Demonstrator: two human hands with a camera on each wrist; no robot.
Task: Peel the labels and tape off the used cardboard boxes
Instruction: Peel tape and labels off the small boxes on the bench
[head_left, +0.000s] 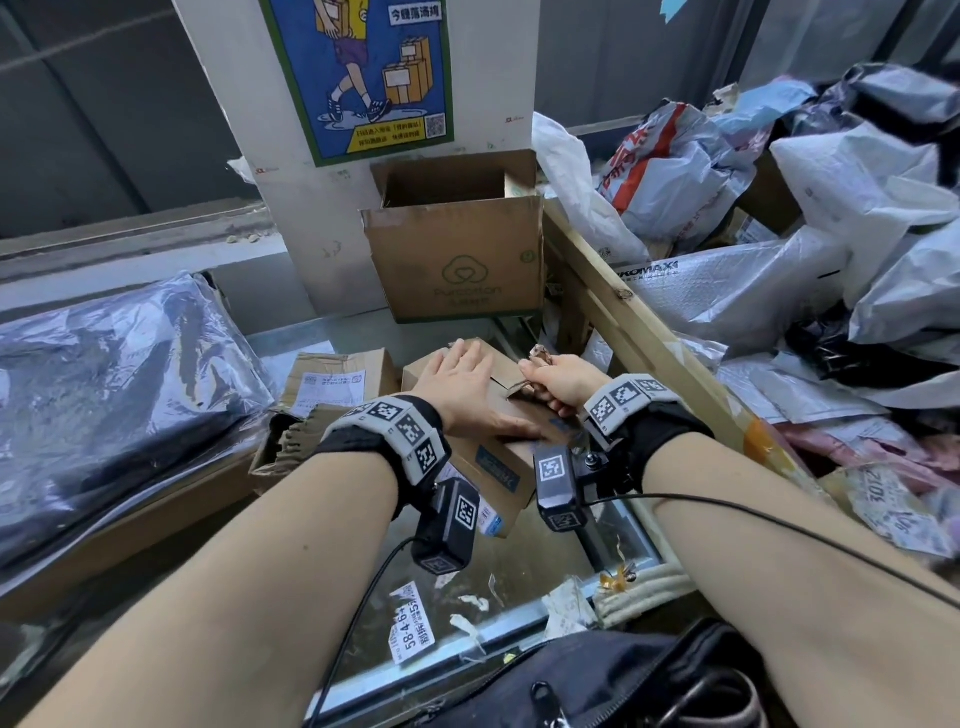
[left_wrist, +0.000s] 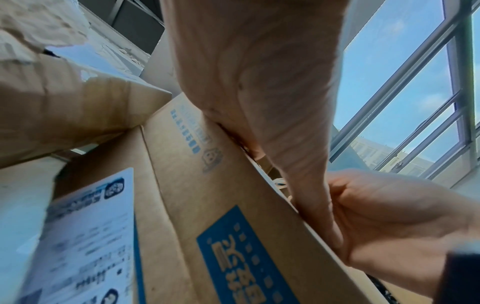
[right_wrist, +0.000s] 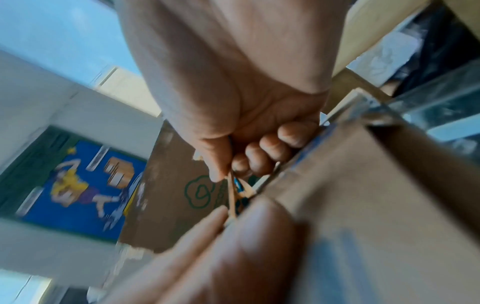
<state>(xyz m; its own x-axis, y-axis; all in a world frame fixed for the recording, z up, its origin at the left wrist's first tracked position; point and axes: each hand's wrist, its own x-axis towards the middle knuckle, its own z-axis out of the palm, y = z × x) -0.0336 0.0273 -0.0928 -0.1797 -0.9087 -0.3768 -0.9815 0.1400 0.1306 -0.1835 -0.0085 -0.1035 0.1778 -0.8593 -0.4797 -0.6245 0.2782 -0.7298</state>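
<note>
A small brown cardboard box (head_left: 483, 415) with blue printing is sitting tilted near the middle of a glass-topped counter (head_left: 524, 571), leaning on other flattened boxes. The person's right hand (head_left: 558, 382) is curling into a fist at the box's top right edge, thumb and fingers pinching a strip of tape (head_left: 540, 356) and drawing it up and away from the seam; the torn flap beneath it is lifting. The right wrist view is blurred but is showing the thin strip stretching between the fingertips (right_wrist: 255, 162) and the cardboard. The left hand (head_left: 460, 376) is lying flat, fingers straight and together, pressing down on the box top, apparently to stop the light box rising with the pull. A white shipping label (left_wrist: 85, 236) is still sticking to the box's near side, so this box looks only partly done.

Just to the left, another box with a white label (head_left: 337, 382) is waiting. Towards the counter's far edge, an open box with a green logo (head_left: 457, 260) is standing against a white pillar carrying a blue poster (head_left: 363, 73). Peeled label scraps (head_left: 410, 629) are lying along the near edge. Beyond the right edge, past a wooden rail (head_left: 639, 332), plastic mailing bags (head_left: 779, 208) are heaping up. A dark plastic-wrapped bundle (head_left: 114, 374) is filling the left side.
</note>
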